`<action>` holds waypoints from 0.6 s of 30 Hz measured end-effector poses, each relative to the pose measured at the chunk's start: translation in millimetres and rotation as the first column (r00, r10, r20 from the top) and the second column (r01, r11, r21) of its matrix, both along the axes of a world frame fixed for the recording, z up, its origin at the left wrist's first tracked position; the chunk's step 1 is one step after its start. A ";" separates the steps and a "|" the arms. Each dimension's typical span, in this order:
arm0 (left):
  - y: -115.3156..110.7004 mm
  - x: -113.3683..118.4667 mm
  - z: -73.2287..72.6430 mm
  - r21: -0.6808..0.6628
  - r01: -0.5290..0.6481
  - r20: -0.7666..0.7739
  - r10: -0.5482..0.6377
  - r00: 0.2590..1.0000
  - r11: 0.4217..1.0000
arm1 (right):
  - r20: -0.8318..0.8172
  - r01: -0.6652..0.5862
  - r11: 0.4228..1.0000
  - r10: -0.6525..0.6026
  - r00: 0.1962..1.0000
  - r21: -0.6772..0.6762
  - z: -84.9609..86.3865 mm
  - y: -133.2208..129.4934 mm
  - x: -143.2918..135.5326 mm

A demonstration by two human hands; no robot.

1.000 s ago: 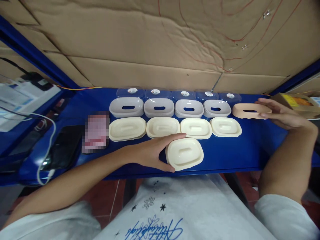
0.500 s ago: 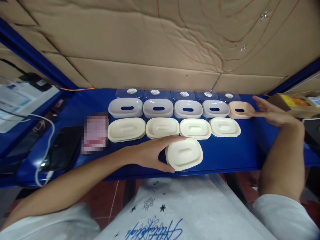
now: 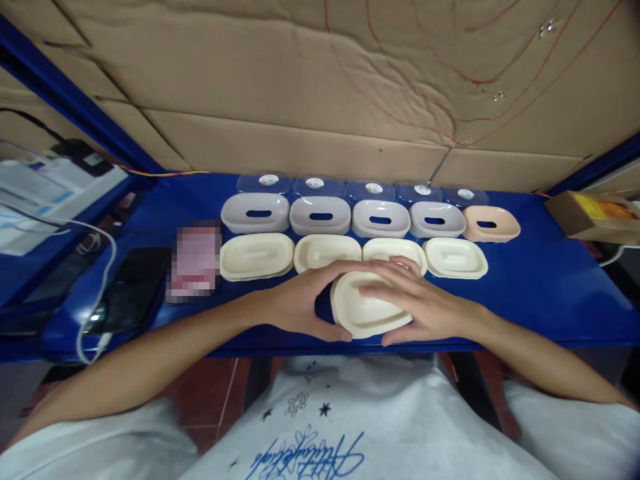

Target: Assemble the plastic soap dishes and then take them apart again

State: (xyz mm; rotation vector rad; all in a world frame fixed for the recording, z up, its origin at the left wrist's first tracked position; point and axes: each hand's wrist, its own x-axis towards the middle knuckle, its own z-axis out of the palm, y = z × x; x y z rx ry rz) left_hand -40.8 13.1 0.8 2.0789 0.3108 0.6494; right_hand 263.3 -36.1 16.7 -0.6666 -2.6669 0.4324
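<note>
A cream oval tray [image 3: 370, 313] lies tilted near the blue table's front edge. My left hand [image 3: 305, 300] grips its left side, thumb at the front and fingers along the back. Over its right side is my right hand [image 3: 425, 303], fingers bent across the tray and thumb at its front rim. Behind them runs a row of cream trays, among them one at the left [image 3: 257, 257] and one at the right [image 3: 456, 258]. Farther back stand several grey oval dishes [image 3: 320, 223] with slots and one peach dish [image 3: 493, 230] at the right end.
Clear lids with round stickers [image 3: 373, 189] line the back of the blue table [image 3: 540, 293]. To the left lie a pixelated pink item [image 3: 194, 263], a black phone [image 3: 133, 287] and a white cable [image 3: 113, 250]. A cardboard box [image 3: 565, 213] sits at the right.
My right hand has moved from the peach dish at the right to the front cream tray and now holds it together with my left hand, which has hardly moved.
</note>
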 end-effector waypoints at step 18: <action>-3.8 -2.6 3.1 0.057 -0.092 -0.105 0.098 0.990 0.994 | -0.099 0.439 0.891 -0.450 0.887 -0.114 45.5 23.1 92.5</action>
